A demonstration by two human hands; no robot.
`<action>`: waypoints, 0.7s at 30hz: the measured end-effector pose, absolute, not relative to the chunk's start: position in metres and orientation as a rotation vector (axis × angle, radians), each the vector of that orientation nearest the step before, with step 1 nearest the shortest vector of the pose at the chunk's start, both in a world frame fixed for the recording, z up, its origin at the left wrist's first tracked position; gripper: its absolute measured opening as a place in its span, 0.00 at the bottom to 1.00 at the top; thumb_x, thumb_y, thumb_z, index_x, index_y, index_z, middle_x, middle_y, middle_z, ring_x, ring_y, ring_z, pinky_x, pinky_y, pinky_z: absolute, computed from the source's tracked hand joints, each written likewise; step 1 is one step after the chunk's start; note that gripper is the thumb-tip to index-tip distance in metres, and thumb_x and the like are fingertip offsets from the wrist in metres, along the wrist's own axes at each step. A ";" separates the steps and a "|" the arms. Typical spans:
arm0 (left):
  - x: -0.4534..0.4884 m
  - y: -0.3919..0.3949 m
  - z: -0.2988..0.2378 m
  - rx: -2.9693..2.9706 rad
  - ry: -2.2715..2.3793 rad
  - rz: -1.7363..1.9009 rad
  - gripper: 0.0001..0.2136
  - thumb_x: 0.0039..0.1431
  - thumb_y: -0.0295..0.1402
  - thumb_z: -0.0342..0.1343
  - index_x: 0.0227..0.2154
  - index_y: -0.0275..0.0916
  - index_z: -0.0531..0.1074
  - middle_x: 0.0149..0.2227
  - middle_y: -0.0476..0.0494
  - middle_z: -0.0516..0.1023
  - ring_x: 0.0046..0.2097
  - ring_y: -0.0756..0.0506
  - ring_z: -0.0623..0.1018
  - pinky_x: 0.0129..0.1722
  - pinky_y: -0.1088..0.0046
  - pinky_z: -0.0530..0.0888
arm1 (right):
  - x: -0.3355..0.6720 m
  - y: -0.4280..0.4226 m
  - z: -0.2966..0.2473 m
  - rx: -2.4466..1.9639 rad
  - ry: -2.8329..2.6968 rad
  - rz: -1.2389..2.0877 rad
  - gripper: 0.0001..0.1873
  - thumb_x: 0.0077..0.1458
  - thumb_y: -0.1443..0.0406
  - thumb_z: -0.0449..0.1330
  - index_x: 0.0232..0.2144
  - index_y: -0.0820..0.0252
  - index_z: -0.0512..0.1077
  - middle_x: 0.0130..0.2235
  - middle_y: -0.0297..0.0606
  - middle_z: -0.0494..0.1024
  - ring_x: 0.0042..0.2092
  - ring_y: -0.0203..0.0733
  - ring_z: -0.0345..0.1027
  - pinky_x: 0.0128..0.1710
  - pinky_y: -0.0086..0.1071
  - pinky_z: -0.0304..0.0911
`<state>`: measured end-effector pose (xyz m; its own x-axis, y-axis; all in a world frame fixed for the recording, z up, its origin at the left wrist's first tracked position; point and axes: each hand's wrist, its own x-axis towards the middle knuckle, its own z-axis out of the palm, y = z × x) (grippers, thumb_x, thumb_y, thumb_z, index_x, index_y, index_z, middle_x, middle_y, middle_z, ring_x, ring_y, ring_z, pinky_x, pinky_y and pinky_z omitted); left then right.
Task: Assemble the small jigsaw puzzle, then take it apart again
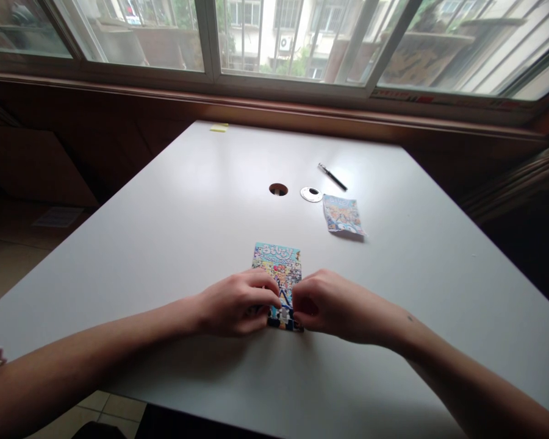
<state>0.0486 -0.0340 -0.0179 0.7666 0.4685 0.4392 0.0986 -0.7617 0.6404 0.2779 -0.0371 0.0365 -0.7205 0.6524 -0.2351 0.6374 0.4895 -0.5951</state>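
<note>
A small colourful cartoon jigsaw card (278,268) lies flat on the white table (174,231) in front of me. My left hand (235,303) rests on its lower left part with fingers curled and pinched at the card's lower edge. My right hand (333,305) meets it from the right, fingers also curled and pinched at the same spot. What the fingertips hold is too small to make out; it looks like a piece of the card's bottom row.
A torn colourful packet (343,215) lies further back to the right. Behind it are a black pen (332,177), a round white cap (312,194) and a cable hole (278,189). A yellow note (218,127) sits at the far edge under the window.
</note>
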 end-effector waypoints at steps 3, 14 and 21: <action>0.048 -0.033 -0.021 2.384 0.414 0.776 0.13 0.53 0.21 0.54 0.41 0.37 0.74 0.42 0.37 0.77 0.43 0.44 0.75 0.45 0.66 0.75 | 0.277 -0.037 0.035 -1.182 -2.707 1.047 0.14 0.51 0.69 0.59 0.17 0.60 0.61 0.19 0.25 0.55 0.23 0.29 0.43 0.22 0.27 0.43; 0.048 -0.033 -0.022 2.412 0.428 0.757 0.15 0.53 0.21 0.54 0.43 0.38 0.73 0.42 0.38 0.77 0.44 0.43 0.76 0.46 0.65 0.75 | 0.276 -0.036 0.034 -1.180 -2.675 1.094 0.13 0.50 0.71 0.59 0.17 0.61 0.63 0.19 0.26 0.56 0.23 0.29 0.46 0.22 0.27 0.44; 0.046 -0.032 -0.019 2.434 0.424 0.715 0.16 0.51 0.20 0.54 0.43 0.39 0.73 0.43 0.38 0.77 0.44 0.43 0.75 0.46 0.65 0.74 | 0.273 -0.036 0.033 -1.220 -2.716 1.091 0.12 0.51 0.69 0.59 0.17 0.61 0.64 0.18 0.26 0.56 0.22 0.29 0.47 0.22 0.27 0.45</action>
<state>0.0457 -0.0318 -0.0192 0.8075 0.4376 0.3955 0.1377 -0.7919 0.5950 0.2731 -0.0364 0.0326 -0.7034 0.6491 -0.2897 0.6691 0.4671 -0.5780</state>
